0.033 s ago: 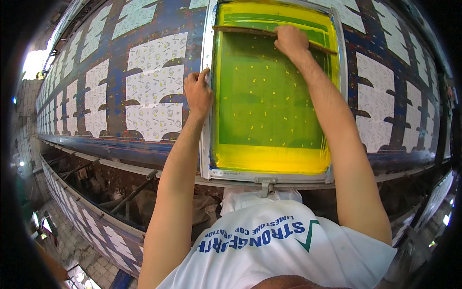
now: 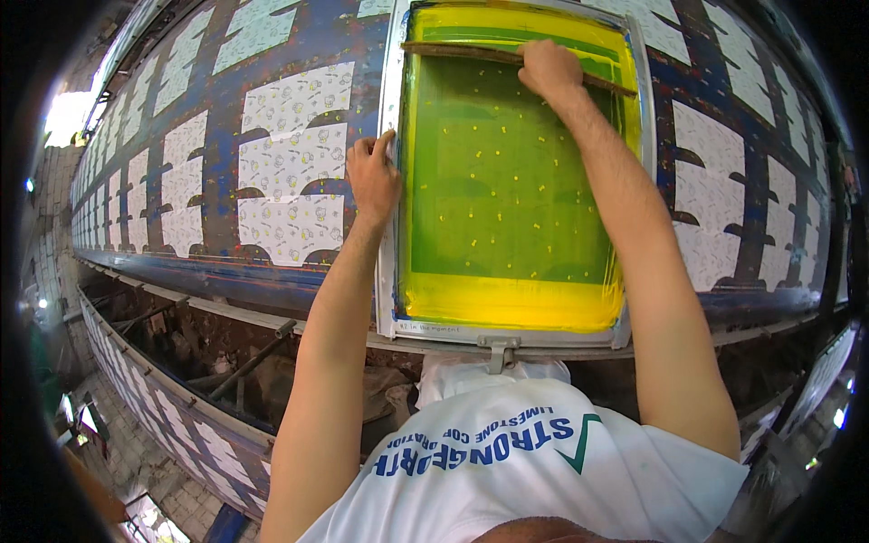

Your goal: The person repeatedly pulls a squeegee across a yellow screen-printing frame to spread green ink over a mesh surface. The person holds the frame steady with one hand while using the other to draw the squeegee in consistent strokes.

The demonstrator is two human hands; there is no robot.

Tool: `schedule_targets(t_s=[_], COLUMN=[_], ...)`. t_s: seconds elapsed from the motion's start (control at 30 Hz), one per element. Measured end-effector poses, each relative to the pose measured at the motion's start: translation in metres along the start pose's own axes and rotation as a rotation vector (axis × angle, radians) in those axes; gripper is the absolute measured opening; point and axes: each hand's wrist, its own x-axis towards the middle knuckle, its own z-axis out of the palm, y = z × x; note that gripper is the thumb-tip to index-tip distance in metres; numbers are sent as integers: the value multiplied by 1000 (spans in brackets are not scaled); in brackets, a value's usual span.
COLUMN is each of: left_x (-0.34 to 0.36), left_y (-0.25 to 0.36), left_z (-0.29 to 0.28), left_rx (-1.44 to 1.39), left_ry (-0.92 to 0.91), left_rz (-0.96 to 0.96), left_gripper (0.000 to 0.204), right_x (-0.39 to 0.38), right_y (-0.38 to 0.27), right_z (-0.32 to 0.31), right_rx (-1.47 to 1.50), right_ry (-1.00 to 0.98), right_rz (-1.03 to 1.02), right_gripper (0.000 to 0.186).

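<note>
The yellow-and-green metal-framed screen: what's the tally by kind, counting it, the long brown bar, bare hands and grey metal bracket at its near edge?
Metal-framed screen: 1
Brown bar: 1
Left hand and right hand: 2
Metal bracket: 1
Total: 5

We see a white short-sleeved cloth T-shirt (image 2: 543, 496), printed with curved rows of dark-blue block lettering (image 2: 484, 448) and a green tick-shaped mark (image 2: 584, 448).

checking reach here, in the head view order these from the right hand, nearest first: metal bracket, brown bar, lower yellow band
1. brown bar: in the right hand
2. lower yellow band: well below the hand in view
3. metal bracket: beyond that band, bodyward
</note>
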Motion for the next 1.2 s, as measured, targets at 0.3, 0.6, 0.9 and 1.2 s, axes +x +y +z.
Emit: schedule_targets(t_s=[0.3, 0.6, 0.9, 1.2], left_x=[3, 5, 6, 6], left_y=[1, 4, -1, -16], left_z=[1, 0, 5, 14], left_rx=[140, 135, 133, 110], left_ry=[-26, -9, 27, 48], left_rz=[64, 62, 105, 165], left_gripper=[61, 57, 55, 43], right_x=[117, 127, -74, -316], right_y=[59, 66, 12, -57], right_z=[-15, 1, -7, 0], right_rx=[21, -62, -15, 68], right_ry=[-118, -112, -237, -246], right_rz=[-169, -203, -192, -121], right_gripper=[33, 31, 31, 25])
